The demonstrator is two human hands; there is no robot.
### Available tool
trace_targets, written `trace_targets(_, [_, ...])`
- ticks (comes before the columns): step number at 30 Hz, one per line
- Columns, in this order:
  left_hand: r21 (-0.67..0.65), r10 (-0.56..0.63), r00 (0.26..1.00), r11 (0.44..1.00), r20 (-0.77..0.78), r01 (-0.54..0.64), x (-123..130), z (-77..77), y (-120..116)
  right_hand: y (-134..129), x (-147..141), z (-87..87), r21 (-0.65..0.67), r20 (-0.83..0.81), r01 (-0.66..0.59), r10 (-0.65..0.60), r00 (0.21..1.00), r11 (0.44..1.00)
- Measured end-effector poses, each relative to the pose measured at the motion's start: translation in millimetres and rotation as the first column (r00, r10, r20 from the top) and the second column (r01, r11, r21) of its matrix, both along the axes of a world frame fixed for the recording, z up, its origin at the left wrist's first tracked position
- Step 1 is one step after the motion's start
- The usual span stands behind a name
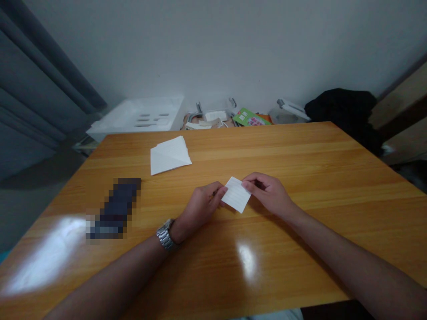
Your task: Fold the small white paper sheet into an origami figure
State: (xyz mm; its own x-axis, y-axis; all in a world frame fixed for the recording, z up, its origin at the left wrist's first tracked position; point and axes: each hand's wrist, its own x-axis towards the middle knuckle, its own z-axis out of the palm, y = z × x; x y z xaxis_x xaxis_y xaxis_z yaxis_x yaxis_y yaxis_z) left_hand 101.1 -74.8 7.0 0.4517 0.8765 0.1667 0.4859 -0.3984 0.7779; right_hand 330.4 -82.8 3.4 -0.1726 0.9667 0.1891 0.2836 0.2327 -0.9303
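Observation:
A small square of white paper with faint lines is held between my two hands above the wooden table. My left hand, below a metal watch, pinches its left corner between thumb and fingers. At the upper right edge, my right hand grips the same paper with the thumb on top. Farther back lies a small stack of white paper sheets, apart from both hands.
A dark, pixelated rectangular object lies on the table's left side. Beyond the far edge are a white plastic tray, a green booklet, assorted small items and a black cloth-like heap. A grey curtain hangs at left.

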Motion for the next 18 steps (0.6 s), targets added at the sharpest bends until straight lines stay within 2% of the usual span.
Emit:
trace_targets(5, [0.002, -0.020, 1.000, 1.000, 0.006, 0.020, -1.3, -4.2, 1.6, 2.5, 0.3, -0.4, -0.006, 0.009, -0.002, 0.002, 1.000, 1.000])
trace_targets(11, [-0.059, -0.069, 0.995, 0.996, 0.078, 0.073, -2.9, -8.6, 3.7, 4.3, 0.5, -2.2, -0.037, 0.010, -0.014, 0.014, 1.000, 0.999])
trace_targets(15, [-0.038, -0.072, 0.997, 0.997, 0.012, 0.072, -3.6, -4.4, 1.0, 2.5, -0.2, -1.4, -0.039, 0.059, -0.063, 0.066, 0.996, 0.997])
trace_targets(18, [0.024, -0.021, 0.999, 0.999, -0.037, 0.022, -2.4, -1.1, -0.5, -0.2, -2.5, 1.1, -0.034, 0.082, -0.093, 0.095, 0.992, 0.995])
